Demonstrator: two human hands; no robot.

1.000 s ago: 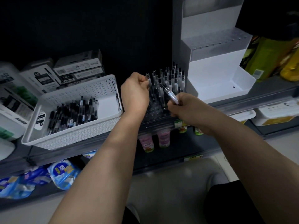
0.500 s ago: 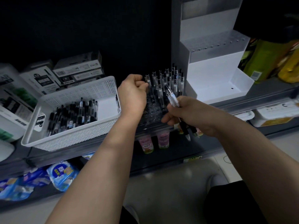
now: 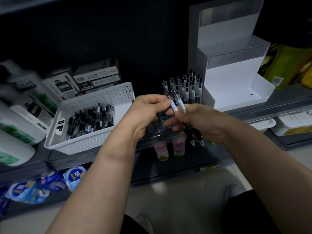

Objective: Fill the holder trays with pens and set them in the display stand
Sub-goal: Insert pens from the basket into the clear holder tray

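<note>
A clear holder tray (image 3: 162,128) lies on the shelf edge, its far rows filled with upright pens (image 3: 187,86). My right hand (image 3: 202,122) grips a small bunch of pens (image 3: 181,105), tips hanging below the fist. My left hand (image 3: 148,110) pinches the upper end of one of those pens, over the tray's near holes. The white display stand (image 3: 236,78) rises to the right of the tray. A white basket (image 3: 94,105) with several loose pens sits to the left.
Boxes of stationery (image 3: 96,78) and white bottles (image 3: 22,105) stand behind and left of the basket. Small pink bottles (image 3: 168,149) are on the shelf below, blue packets (image 3: 42,184) lower left, white bins (image 3: 293,122) at the right.
My left hand left the tray's upright pens and came to the bunch, pinching one pen. My right hand rose slightly and now shows the pen tips below the fist.
</note>
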